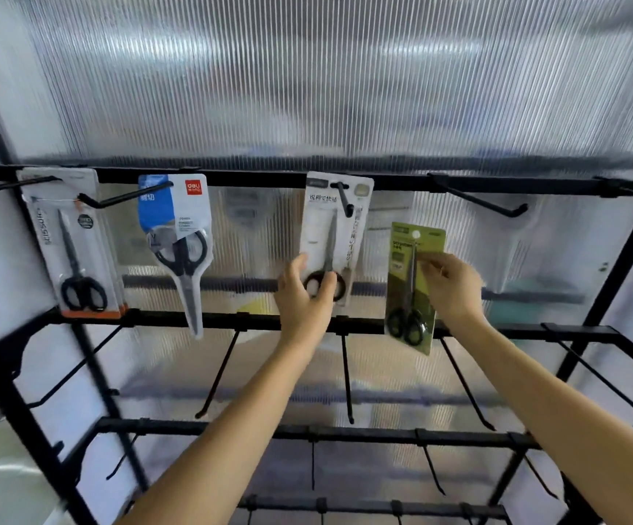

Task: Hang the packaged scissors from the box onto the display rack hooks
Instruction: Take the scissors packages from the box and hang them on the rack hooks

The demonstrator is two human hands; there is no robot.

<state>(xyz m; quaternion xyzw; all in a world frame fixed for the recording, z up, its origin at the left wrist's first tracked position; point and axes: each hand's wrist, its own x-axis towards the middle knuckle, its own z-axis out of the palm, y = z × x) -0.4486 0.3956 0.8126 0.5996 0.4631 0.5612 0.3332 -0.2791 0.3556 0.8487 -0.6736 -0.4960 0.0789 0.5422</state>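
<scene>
Up close, a black metal display rack (pixel 201 320) stands against a wall of ribbed, translucent plastic sheeting (pixel 307 89), its horizontal bars carrying thin black hooks that jut toward the person. Light glows through the sheeting, and whatever lies behind it is only a blur.

Both bare arms reach up to the top row. The left hand (pixel 303 293) has its fingers curled around the lower end of a white pack of scissors (pixel 336 229), thumb over the black handles; this pack already hangs from the hook just above that hand. The right hand (pixel 449 286) pinches a green pack of scissors (pixel 411 289) by its right edge, about halfway up, holding it upright and slightly tilted, just to the right of the white pack. Its punched hole sits below the top bar, and an empty hook (pixel 485 200) sticks out above and to the right of that hand.

Further left of the left hand, two more packs hang: a blue and white pack (pixel 178 236) shaped around its scissors, and a clear plastic pack with an orange base (pixel 76 244). All are flat, glossy card and plastic.
</scene>
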